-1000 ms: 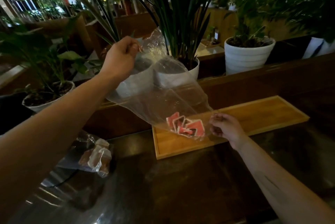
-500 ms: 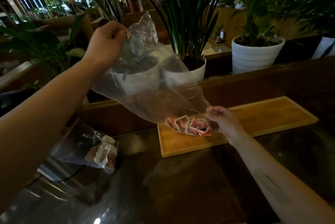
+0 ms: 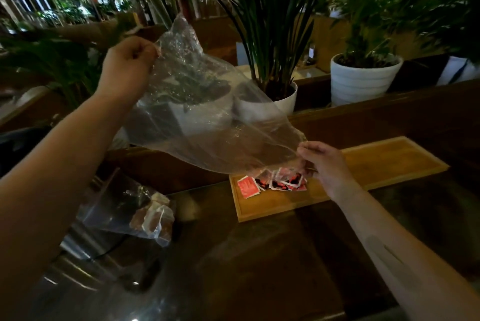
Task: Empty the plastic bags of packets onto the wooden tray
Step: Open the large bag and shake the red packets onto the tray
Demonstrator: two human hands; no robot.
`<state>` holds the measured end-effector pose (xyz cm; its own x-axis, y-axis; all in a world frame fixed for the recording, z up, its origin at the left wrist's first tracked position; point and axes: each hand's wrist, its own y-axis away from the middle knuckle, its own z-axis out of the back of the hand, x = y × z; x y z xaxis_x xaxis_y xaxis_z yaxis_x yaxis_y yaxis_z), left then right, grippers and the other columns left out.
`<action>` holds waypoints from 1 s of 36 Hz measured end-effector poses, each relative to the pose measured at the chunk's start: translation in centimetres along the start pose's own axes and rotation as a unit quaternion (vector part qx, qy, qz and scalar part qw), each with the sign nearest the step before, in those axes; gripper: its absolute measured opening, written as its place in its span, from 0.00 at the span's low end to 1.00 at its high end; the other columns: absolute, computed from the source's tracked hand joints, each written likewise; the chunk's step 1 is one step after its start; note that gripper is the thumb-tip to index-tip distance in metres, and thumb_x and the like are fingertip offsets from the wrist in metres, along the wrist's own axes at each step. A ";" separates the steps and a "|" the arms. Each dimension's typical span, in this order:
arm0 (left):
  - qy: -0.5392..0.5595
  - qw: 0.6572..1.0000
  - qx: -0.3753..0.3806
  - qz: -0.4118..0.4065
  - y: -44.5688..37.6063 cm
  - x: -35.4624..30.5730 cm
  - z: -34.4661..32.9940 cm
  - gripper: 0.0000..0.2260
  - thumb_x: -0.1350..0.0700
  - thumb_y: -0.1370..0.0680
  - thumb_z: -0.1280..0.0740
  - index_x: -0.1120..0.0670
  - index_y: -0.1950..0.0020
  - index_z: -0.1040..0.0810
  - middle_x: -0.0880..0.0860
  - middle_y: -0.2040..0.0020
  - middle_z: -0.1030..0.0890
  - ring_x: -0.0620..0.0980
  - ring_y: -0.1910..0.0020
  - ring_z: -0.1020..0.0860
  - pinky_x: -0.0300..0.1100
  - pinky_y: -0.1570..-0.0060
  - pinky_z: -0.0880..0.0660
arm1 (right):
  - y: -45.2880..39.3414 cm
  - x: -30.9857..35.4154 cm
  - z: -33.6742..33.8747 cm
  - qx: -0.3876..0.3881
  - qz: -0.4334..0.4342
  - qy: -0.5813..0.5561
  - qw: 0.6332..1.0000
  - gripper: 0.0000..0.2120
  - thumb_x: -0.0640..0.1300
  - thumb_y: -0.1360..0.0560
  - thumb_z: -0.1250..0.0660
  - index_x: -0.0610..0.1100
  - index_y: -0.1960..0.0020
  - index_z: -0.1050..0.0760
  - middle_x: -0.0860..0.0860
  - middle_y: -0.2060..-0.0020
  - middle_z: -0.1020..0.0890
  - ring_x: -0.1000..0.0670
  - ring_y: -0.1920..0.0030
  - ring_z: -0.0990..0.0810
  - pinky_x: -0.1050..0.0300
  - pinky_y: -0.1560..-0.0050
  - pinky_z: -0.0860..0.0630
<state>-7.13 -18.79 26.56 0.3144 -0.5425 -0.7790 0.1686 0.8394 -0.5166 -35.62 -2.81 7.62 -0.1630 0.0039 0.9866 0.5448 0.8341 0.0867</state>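
Note:
A large clear plastic bag (image 3: 207, 123) hangs tilted above the left end of the wooden tray (image 3: 384, 162). My left hand (image 3: 127, 69) pinches the bag's upper corner, raised high. My right hand (image 3: 327, 165) grips the bag's lower mouth just over the tray. Several red, white and black packets (image 3: 275, 183) lie in a loose pile on the tray's left end below the bag's mouth. A second clear bag (image 3: 135, 211) with brown and white packets lies on the dark table to the left.
White plant pots (image 3: 363, 82) and leafy plants stand on the ledge behind the tray. The dark glossy table (image 3: 259, 268) stretches toward me. A dark cable (image 3: 109, 253) runs under the second bag.
My left hand lifted the bag's corner higher. The red packets slid out of the bag's mouth and now lie on the tray's left end.

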 end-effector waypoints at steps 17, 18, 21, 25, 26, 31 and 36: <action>0.327 0.891 0.034 0.313 11.2 10.0 -8.6 0.09 0.55 0.18 0.38 0.52 0.52 0.20 0.48 0.62 0.16 0.46 0.63 0.18 0.43 0.62 0.21 | 7.0 1.2 9.9 -0.077 0.023 0.026 0.996 0.11 0.54 0.34 0.27 0.52 0.53 0.16 0.47 0.51 0.15 0.44 0.47 0.18 0.45 0.44 0.25; 0.334 0.885 0.040 0.322 11.7 10.1 -9.5 0.09 0.56 0.17 0.39 0.52 0.52 0.21 0.49 0.62 0.18 0.46 0.64 0.19 0.43 0.61 0.22 | 7.5 1.2 10.6 -0.081 0.026 0.022 0.996 0.09 0.51 0.33 0.27 0.52 0.54 0.16 0.46 0.52 0.16 0.43 0.47 0.19 0.45 0.44 0.25; 0.339 0.873 0.066 0.343 12.8 9.9 -12.2 0.08 0.56 0.17 0.40 0.55 0.48 0.22 0.54 0.57 0.18 0.50 0.60 0.19 0.49 0.55 0.22 | 8.8 1.4 12.5 -0.119 0.039 0.036 0.991 0.06 0.44 0.29 0.29 0.50 0.52 0.16 0.46 0.55 0.17 0.44 0.51 0.20 0.47 0.47 0.23; 0.325 0.876 0.123 0.334 14.3 9.1 -14.8 0.11 0.53 0.17 0.39 0.56 0.40 0.22 0.57 0.46 0.16 0.56 0.49 0.17 0.56 0.46 0.21 | 9.9 2.1 15.2 -0.197 0.051 0.057 0.977 0.08 0.40 0.27 0.30 0.45 0.47 0.18 0.48 0.57 0.17 0.49 0.54 0.19 0.55 0.55 0.22; 0.310 0.885 0.143 0.318 14.6 8.9 -15.3 0.11 0.52 0.18 0.37 0.55 0.40 0.21 0.57 0.45 0.16 0.56 0.48 0.17 0.56 0.45 0.21 | 10.1 2.3 15.8 -0.211 0.057 0.060 0.974 0.08 0.40 0.26 0.30 0.44 0.47 0.19 0.49 0.59 0.17 0.50 0.56 0.18 0.57 0.58 0.22; 0.247 0.903 0.239 0.259 15.8 8.1 -17.9 0.10 0.51 0.21 0.33 0.49 0.41 0.21 0.53 0.46 0.17 0.55 0.49 0.17 0.54 0.49 0.20 | 10.9 3.0 19.9 -0.272 0.077 0.050 0.958 0.07 0.37 0.27 0.30 0.42 0.49 0.19 0.50 0.62 0.15 0.52 0.60 0.17 0.59 0.60 0.19; 0.192 0.906 0.312 0.210 16.6 6.8 -21.8 0.12 0.57 0.21 0.32 0.51 0.38 0.23 0.52 0.46 0.17 0.53 0.50 0.17 0.51 0.49 0.19 | 11.3 3.3 25.0 -0.323 0.071 0.063 0.942 0.07 0.41 0.27 0.29 0.46 0.49 0.18 0.44 0.51 0.16 0.45 0.50 0.17 0.50 0.49 0.21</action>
<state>-22.57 -9.20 4.94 0.1463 -0.0407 -0.9884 0.6428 0.7634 0.0637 -50.56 20.39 8.42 0.0254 -0.0101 0.9996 0.9473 0.3198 -0.0209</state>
